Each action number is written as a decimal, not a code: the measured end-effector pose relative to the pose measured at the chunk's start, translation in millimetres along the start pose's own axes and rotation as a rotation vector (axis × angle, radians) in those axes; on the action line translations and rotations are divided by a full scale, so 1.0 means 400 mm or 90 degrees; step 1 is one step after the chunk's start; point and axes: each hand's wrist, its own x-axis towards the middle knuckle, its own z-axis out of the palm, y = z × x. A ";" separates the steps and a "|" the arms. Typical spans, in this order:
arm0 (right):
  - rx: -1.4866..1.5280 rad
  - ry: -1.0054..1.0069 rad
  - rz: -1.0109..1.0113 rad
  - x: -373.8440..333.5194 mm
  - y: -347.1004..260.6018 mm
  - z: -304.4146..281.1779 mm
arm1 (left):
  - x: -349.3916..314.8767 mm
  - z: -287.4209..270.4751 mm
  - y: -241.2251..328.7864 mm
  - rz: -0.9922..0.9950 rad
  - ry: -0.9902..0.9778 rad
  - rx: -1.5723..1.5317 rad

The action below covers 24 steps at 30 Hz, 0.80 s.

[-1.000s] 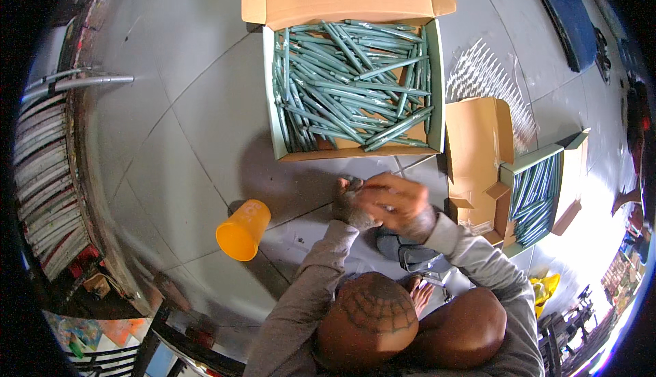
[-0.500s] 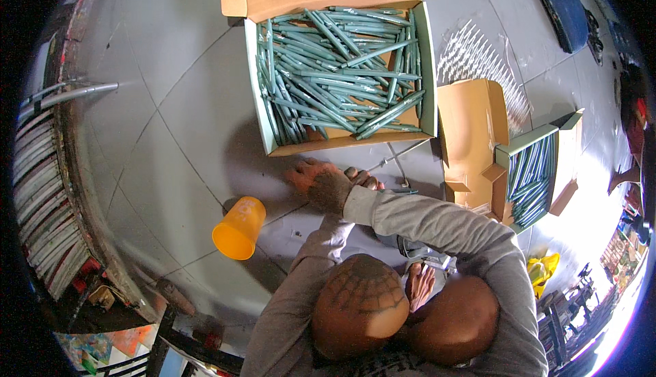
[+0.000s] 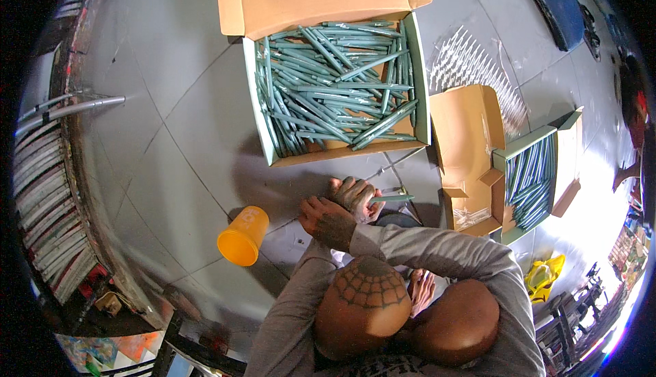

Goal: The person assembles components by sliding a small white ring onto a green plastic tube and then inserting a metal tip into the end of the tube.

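My left hand (image 3: 357,198) is closed round a green pen (image 3: 392,198), which sticks out to the right of the fist. My right arm crosses over the left one. Across the left wrist lies my right hand (image 3: 326,218), its fingers curled down; whatever is under them is hidden. Just beyond the hands stands an open cardboard box (image 3: 345,153) with a loose heap of similar green pens (image 3: 335,93). An orange plastic cup (image 3: 240,236) lies tilted on the floor, left of my hands.
Right of the big box lies an open carton (image 3: 466,128) beside a smaller box of green pens (image 3: 529,186). Behind them, thin white sticks (image 3: 475,70) stand in rows. A yellow bag (image 3: 543,278) is at the right, a slatted rack (image 3: 48,192) at the left.
My right hand has drawn back toward me, onto the left wrist. My left hand, mostly hidden before, now shows with the pen in its fist. The view has shifted slightly.
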 end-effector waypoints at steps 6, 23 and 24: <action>-0.093 0.043 -0.181 0.051 0.029 0.023 | -0.016 0.017 -0.018 0.017 0.003 0.025; -0.119 0.000 -0.196 0.051 0.040 0.000 | -0.011 0.010 -0.016 0.037 0.009 0.062; -0.107 0.007 -0.171 0.041 0.052 -0.024 | -0.004 0.017 -0.013 0.041 0.004 0.050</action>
